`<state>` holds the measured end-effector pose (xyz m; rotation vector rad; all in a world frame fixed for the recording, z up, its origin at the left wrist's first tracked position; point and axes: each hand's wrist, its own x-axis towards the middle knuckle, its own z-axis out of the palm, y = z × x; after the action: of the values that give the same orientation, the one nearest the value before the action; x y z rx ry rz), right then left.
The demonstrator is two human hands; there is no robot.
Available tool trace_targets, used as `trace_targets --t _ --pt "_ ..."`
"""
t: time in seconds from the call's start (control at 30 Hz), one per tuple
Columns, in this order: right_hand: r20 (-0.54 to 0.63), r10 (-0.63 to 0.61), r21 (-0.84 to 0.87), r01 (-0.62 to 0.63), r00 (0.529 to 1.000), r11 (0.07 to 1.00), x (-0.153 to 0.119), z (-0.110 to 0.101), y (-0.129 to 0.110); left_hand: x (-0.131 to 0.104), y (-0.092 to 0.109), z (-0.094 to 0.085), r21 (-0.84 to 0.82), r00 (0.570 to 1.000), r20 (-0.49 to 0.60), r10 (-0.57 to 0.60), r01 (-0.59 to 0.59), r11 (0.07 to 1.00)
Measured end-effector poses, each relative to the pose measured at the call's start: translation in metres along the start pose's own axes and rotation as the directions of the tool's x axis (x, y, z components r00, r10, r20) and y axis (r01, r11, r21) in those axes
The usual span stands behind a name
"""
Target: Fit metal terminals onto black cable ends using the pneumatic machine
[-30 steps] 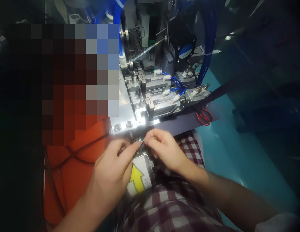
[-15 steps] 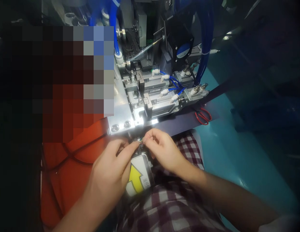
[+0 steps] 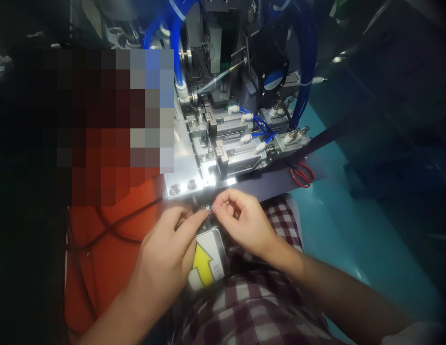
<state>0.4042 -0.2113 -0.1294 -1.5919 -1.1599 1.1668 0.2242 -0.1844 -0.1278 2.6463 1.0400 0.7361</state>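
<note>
A tiny metallic piece with a hint of green (image 3: pixel 209 209) shows between the fingertips of both hands, just in front of the machine's front plate. Its kind is too small to make out. My left hand (image 3: pixel 169 247) comes in from the left, thumb stretched towards the piece and index finger bent, so it is closed. From the right, my right hand (image 3: pixel 240 218) pinches thumb and index finger together at the piece, its other fingers curled. Below the fingertips is a white label with a yellow arrow (image 3: pixel 203 263) on a machine part, partly covered by my left hand.
A machine with metal pneumatic cylinders (image 3: pixel 240 160) and blue air hoses (image 3: pixel 304 62) stands just beyond the hands. Its bolted metal plate (image 3: pixel 183 179) ends close to my fingers. Red-handled scissors (image 3: pixel 302 174) lie at the right; an orange surface (image 3: pixel 108 258) with dark cords is at the left.
The view has shifted slightly, moving the machine a little right and down in the picture. Both hands keep nearly the same pose around the tiny piece.
</note>
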Motion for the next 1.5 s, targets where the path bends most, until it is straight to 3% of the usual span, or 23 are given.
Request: trace_targets --t 0.3,0.47,0.6,0.73,0.8,0.93,1.07,1.4,1.5 --pt "0.027 -0.069 0.015 0.069 0.997 0.998 0.002 -0.001 0.004 -0.001 -0.001 0.001 -0.002 1.000 0.007 -0.002 0.002 1.000" --pt "0.009 -0.038 0.023 0.037 0.999 0.999 0.000 0.000 0.005 -0.001 -0.003 0.000 -0.008 1.000 -0.002 -0.009 0.009 1.000" --pt "0.008 0.078 0.103 -0.078 0.997 0.992 0.001 0.002 0.006 0.001 -0.001 -0.002 -0.012 1.000 0.008 -0.003 0.003 1.000" --pt "0.123 0.269 0.173 -0.288 0.955 0.942 0.002 -0.001 0.002 0.000 0.000 -0.003 -0.007 1.000 0.014 0.003 -0.003 1.000" --pt "0.084 0.218 0.084 -0.224 0.972 0.971 0.000 -0.004 -0.001 -0.001 0.000 -0.002 -0.004 1.000 0.006 0.008 -0.008 1.000" --pt "-0.053 0.001 -0.063 -0.004 0.999 0.998 -0.003 -0.004 -0.004 -0.001 -0.001 -0.001 -0.007 1.000 -0.001 0.016 -0.016 1.000" --pt "-0.047 -0.018 -0.020 0.017 0.999 1.000 -0.001 0.004 -0.004 0.002 0.000 -0.001 -0.002 1.000 0.004 0.015 -0.015 1.000" --pt "-0.058 -0.199 -0.113 0.191 0.978 0.975 -0.001 0.005 0.004 0.000 -0.001 0.000 -0.027 1.000 0.001 0.002 -0.002 1.000" --pt "-0.061 -0.151 -0.095 0.145 0.987 0.985 -0.002 0.006 0.004 0.001 0.000 0.001 -0.020 1.000 -0.004 0.008 -0.008 1.000"
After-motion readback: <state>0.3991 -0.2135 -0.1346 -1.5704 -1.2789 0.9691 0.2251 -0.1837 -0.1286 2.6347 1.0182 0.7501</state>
